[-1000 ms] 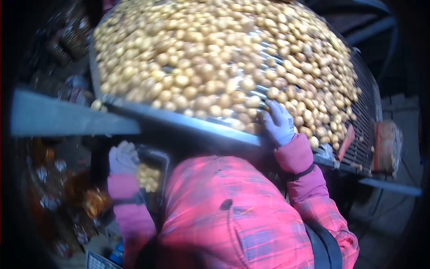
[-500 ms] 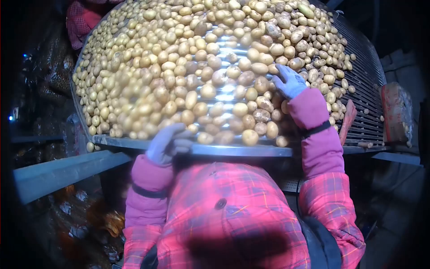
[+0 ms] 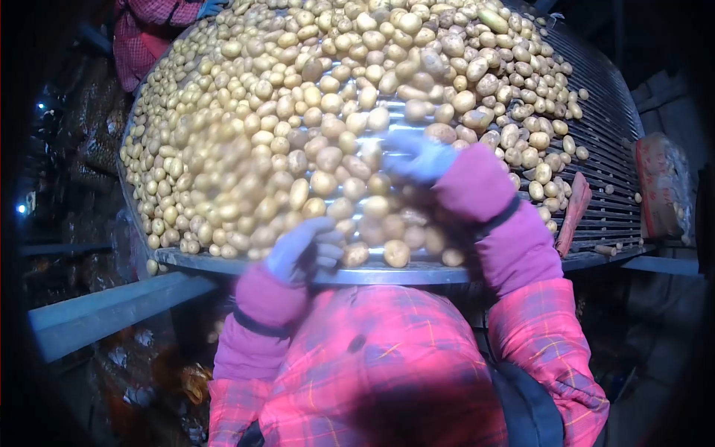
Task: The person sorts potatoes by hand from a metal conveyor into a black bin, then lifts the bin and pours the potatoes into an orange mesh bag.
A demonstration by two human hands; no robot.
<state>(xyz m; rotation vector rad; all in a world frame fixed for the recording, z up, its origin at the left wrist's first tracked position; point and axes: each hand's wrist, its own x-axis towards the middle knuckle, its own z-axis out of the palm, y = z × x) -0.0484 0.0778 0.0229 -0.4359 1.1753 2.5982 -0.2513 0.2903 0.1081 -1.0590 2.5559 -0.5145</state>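
Potatoes (image 3: 324,182) lie heaped over a metal sorting table of bars (image 3: 596,134) in front of me. My gloved left hand (image 3: 305,249) is at the near rim, beside the closest potatoes. Its fingers are loosely bent and a little apart, with nothing visible in them. Over the middle of the heap, my gloved right hand (image 3: 421,156) reaches leftward with fingers stretched out among the potatoes. It is blurred by motion, and the potatoes under its palm are hidden.
A metal rim (image 3: 372,276) runs along the table's near edge. On the right bars lies a reddish, stick-like piece (image 3: 573,212), with a red-and-white bag (image 3: 659,182) beyond. Another person's checked sleeve (image 3: 149,33) shows at upper left. A metal beam (image 3: 119,309) juts out at left.
My right hand has swept left and slightly down across the potatoes. My left hand has moved a little right. Another person's gloved hand has come into view at the upper left.
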